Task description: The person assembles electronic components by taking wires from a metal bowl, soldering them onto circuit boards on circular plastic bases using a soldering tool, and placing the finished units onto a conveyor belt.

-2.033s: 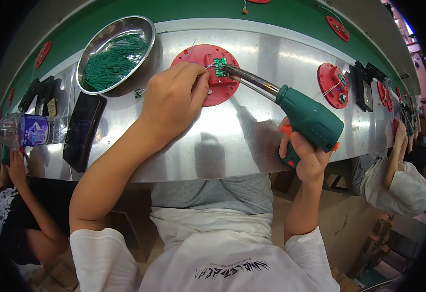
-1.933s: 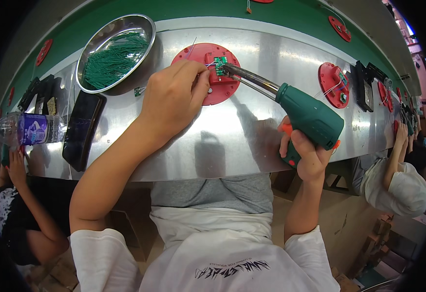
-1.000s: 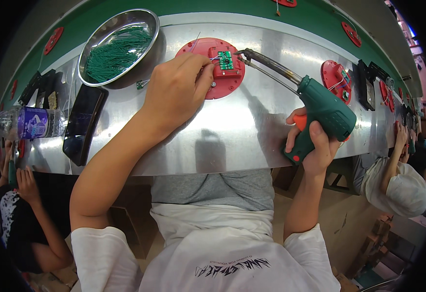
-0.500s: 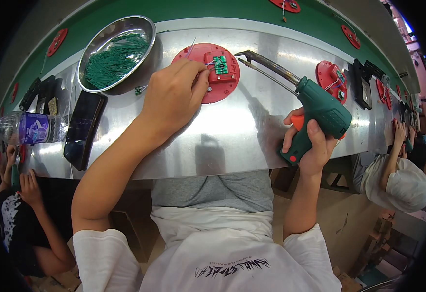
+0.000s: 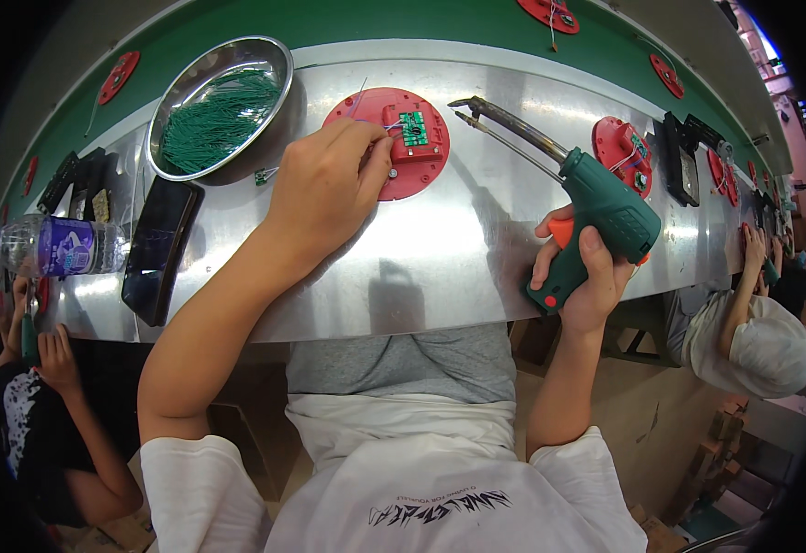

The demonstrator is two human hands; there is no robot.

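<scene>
My right hand (image 5: 592, 276) is wrapped round the handle of a green soldering gun (image 5: 610, 207) with an orange trigger. Its dark tip points left, held apart from a round red plastic housing (image 5: 421, 175). A small green circuit board (image 5: 413, 129) sits in the raised part of that housing. At the housing's left side my left hand (image 5: 329, 175) has thumb and forefinger pinched together on a thin wire (image 5: 386, 124) beside the board. The exact grip is partly hidden by the fingers. Another thin wire end (image 5: 360, 97) sticks up behind the hand.
A steel bowl (image 5: 156, 138) of green wires stands back left. Near it lie a black phone (image 5: 158, 249), a plastic bottle (image 5: 66, 244) and a small circuit piece (image 5: 262, 175). Another red housing (image 5: 617, 152) is at right, by black parts (image 5: 679, 161). Co-workers sit on both sides.
The view has shifted slightly. Both hands keep their holds, with the soldering gun still apart from the red housing.
</scene>
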